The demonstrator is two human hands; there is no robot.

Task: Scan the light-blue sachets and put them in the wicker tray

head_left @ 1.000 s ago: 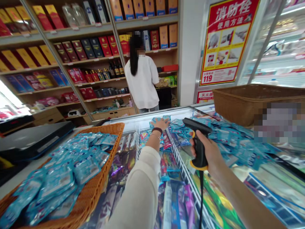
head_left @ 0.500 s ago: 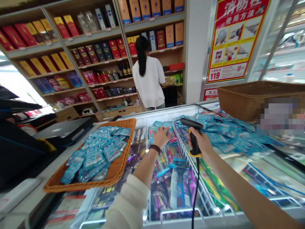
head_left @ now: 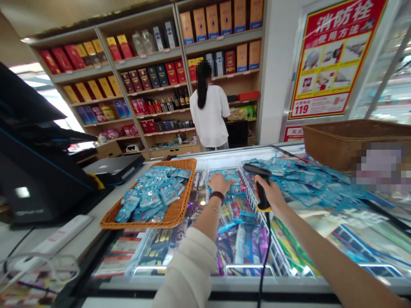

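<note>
My right hand (head_left: 270, 193) is wrapped round the grip of a black and yellow barcode scanner (head_left: 263, 196), whose head points away to the left. A black cable runs down from its handle. My left hand (head_left: 220, 184) lies over several blue packets (head_left: 231, 174) on the freezer's glass top (head_left: 221, 161), thumb stretched to the right; its fingertips are partly hidden. A dark bead bracelet circles that wrist. To its left, an orange wicker basket (head_left: 189, 188) holds a heap of similar blue packets (head_left: 150, 197). More blue packets (head_left: 308, 182) are spread beyond the scanner to the right.
Wrapped ices in white wire baskets (head_left: 244, 270) show beneath the glass. A brown basket (head_left: 334, 139) stands at the back right. On the left are a flat scale (head_left: 112, 167) and a black terminal (head_left: 38, 171). A person (head_left: 210, 113) in white faces the shelves.
The camera view has shifted, so the scene sits further right and the terminal shows more. My left hand has moved slightly over the packets, its thumb now out sideways. The scanner stays in my right hand.
</note>
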